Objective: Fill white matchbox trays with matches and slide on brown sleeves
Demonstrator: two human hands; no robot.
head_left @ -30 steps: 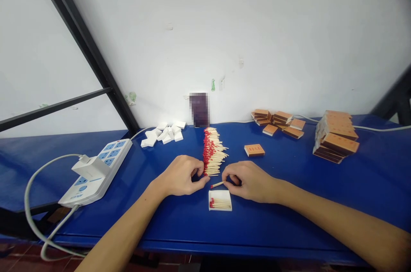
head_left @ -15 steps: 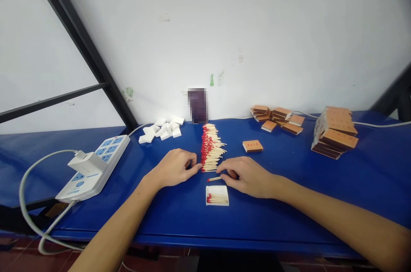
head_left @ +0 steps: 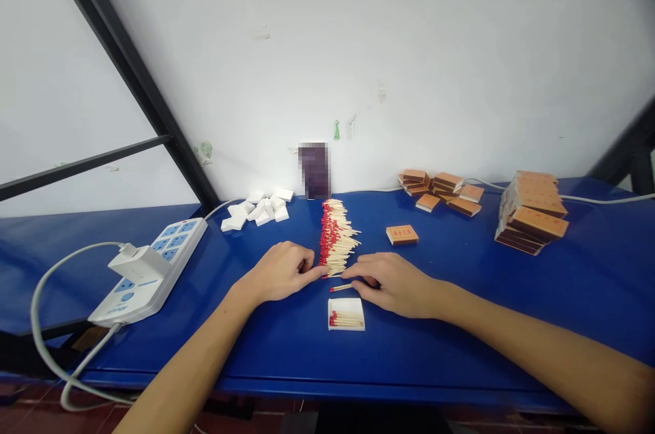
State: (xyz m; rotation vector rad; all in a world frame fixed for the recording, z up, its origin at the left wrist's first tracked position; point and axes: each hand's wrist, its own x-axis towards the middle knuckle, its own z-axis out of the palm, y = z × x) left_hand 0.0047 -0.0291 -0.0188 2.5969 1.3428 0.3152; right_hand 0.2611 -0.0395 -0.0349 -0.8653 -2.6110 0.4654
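Observation:
My left hand [head_left: 281, 271] rests on the blue table with its fingers curled in. Its thumb tip touches the red heads at the near end of a long pile of matchsticks [head_left: 338, 236]. Across from it, my right hand [head_left: 391, 284] has its index fingertip on the nearest sticks of that pile. Its thumb and a finger hold the plain end of a matchstick [head_left: 340, 288] that lies apart from the pile. Just below is a white matchbox tray [head_left: 346, 303] with several matches in it, their heads to the left.
A closed matchbox [head_left: 402, 235] lies right of the pile. White trays [head_left: 258, 207] are heaped at back left. Matchbox sleeves [head_left: 444, 190] lie at back right, near a stack of matchboxes [head_left: 535, 212]. A power strip [head_left: 174, 250] with a plugged charger is at left.
My left thumb has slid slightly right along the near end of the pile. My right index finger has shifted a little left onto the nearest matches. The tray stays in place.

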